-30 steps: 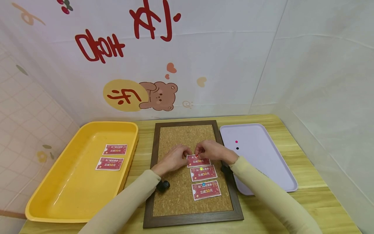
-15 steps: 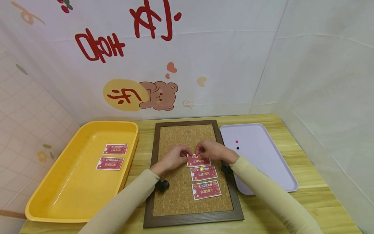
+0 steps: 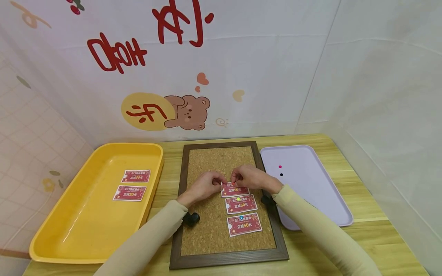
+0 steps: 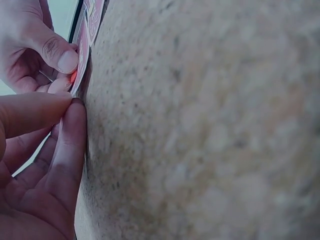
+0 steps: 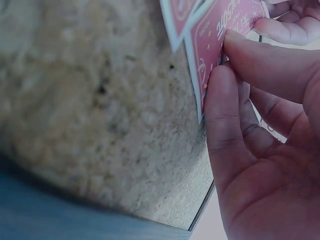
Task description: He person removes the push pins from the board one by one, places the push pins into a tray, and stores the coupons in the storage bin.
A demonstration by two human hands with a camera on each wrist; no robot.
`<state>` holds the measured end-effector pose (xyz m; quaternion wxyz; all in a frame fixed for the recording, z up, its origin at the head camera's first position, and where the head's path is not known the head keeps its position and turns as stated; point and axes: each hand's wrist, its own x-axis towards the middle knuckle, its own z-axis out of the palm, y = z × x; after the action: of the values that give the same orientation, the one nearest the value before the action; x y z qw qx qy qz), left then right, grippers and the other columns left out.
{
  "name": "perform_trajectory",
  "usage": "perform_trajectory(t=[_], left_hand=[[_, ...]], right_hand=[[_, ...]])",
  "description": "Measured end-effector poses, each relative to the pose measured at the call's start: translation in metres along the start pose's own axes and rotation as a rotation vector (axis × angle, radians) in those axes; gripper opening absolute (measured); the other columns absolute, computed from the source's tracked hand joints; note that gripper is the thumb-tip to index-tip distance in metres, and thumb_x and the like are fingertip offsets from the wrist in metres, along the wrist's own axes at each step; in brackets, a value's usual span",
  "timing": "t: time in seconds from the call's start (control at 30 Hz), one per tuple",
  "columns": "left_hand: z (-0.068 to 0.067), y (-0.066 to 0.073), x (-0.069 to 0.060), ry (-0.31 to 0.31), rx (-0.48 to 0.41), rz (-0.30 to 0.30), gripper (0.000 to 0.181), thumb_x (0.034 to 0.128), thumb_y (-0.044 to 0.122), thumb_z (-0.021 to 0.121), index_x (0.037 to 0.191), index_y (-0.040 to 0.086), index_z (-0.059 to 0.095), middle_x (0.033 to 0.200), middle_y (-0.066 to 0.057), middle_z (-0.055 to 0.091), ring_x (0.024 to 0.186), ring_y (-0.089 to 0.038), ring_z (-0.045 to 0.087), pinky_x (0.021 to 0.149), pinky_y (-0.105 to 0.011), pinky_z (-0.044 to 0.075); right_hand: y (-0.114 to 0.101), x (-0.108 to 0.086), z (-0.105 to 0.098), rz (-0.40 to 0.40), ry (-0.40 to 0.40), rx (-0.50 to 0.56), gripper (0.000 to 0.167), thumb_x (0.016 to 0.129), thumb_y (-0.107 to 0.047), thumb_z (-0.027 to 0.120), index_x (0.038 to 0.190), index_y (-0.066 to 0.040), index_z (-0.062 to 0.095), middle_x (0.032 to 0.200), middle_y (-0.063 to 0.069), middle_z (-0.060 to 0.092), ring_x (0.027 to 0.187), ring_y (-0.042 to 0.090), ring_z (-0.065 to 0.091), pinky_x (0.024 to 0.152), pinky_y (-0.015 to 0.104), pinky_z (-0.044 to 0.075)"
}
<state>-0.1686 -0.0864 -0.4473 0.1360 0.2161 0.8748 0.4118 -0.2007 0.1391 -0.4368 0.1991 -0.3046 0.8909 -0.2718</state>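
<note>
Both hands are in close on the cork board (image 3: 203, 239), working the top coupon (image 3: 239, 191), which lies on the right half of the cork, above two others. The left hand (image 3: 206, 186) pinches its upper left corner between thumb and finger; the right hand (image 3: 251, 177) has thumb and fingertip closed at the upper edge, on a red pin (image 3: 233, 184) — how deep the point sits, I can't tell. This coupon looks like thin printed paper: next to no weight, bendy, easily creased or torn around a pinhole, so a light pinch at a corner or border seems the wise hold, and the pin's little round head could roll under a fingertip. Just below sits the middle coupon (image 3: 241, 206) with its yellow pin (image 3: 238, 199), so close that a slipping edge might catch it; then comes the lower coupon (image 3: 244, 227) with a blue pin (image 3: 241, 217). Off to the left, two coupons (image 3: 129, 193) lie in the yellow tray (image 3: 86, 245), whose raised wall stands between them and the board. Over on the right, the lilac tray (image 3: 304, 168) holds a pink pin (image 3: 280, 166) and a black pin (image 3: 281, 174) — and the right sleeve (image 3: 310, 218) cuts across its near-left side.
</note>
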Motion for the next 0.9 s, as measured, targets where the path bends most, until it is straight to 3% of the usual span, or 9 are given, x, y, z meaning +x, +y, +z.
perform_trajectory(t=[0.37,0.9], left_hand=[[0.0001,-0.0014,0.0012,-0.003,-0.006,-0.021,0.015,0.0932,0.002,0.069,0.105,0.007,0.076,0.099,-0.003,0.071,0.080,-0.010,0.061,0.073,-0.029,0.051],[-0.0013,-0.0013,0.0031,-0.012,-0.016,-0.022,0.015,0.0936,0.003,0.068,0.105,0.008,0.076,0.101,-0.002,0.072,0.082,-0.009,0.062,0.075,-0.029,0.052]], right_hand=[[0.0029,0.0015,0.0006,-0.026,-0.007,0.024,0.005,0.095,-0.006,0.071,0.095,-0.001,0.070,0.082,-0.003,0.066,0.072,0.008,0.057,0.066,0.026,0.048],[0.0026,0.0023,-0.0022,-0.018,-0.017,0.040,0.009,0.094,-0.001,0.070,0.095,-0.009,0.070,0.079,-0.005,0.063,0.070,0.009,0.055,0.064,0.026,0.046]])
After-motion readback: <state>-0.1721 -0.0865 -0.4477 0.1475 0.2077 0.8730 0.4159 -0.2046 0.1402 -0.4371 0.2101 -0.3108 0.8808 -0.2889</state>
